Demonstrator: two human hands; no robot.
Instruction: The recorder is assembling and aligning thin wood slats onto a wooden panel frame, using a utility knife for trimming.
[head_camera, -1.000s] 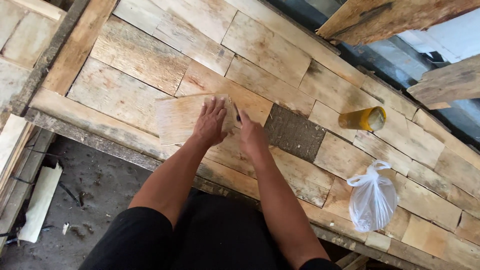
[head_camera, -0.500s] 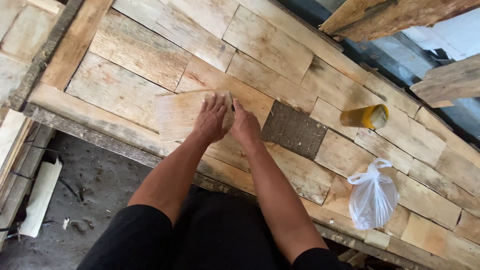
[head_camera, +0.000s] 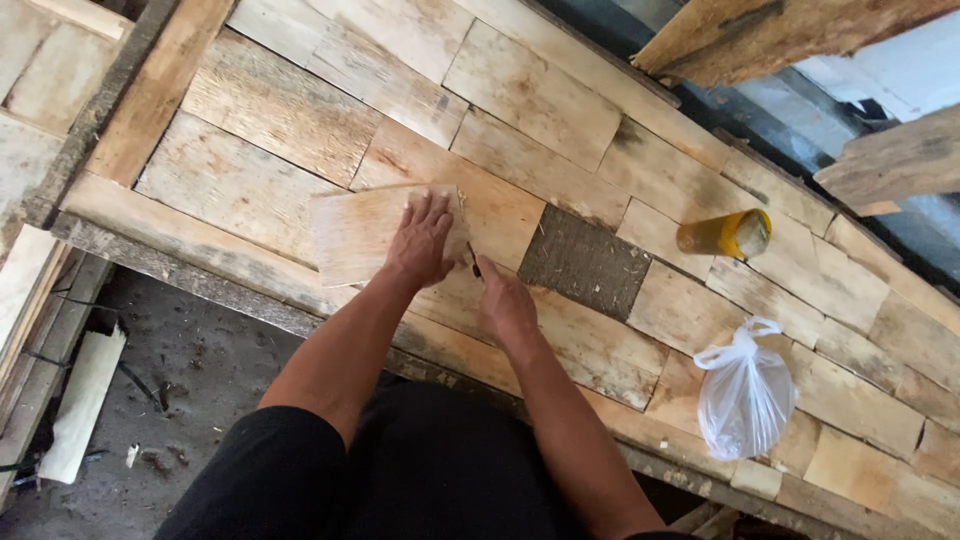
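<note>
While left hand (head_camera: 425, 240) presses flat on loose wood piece (head_camera: 365, 232), right hand (head_camera: 503, 303) grips small dark tool (head_camera: 473, 260); hands apart.

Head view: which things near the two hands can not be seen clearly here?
- Thin dark tool in the right hand: mostly hidden by the fingers, too small to identify.
- Loose pale wooden board: its right end is covered by the left hand.
- White knotted plastic bag: contents not visible through the plastic.
- Yellow cylindrical container: its far side is hidden.
</note>
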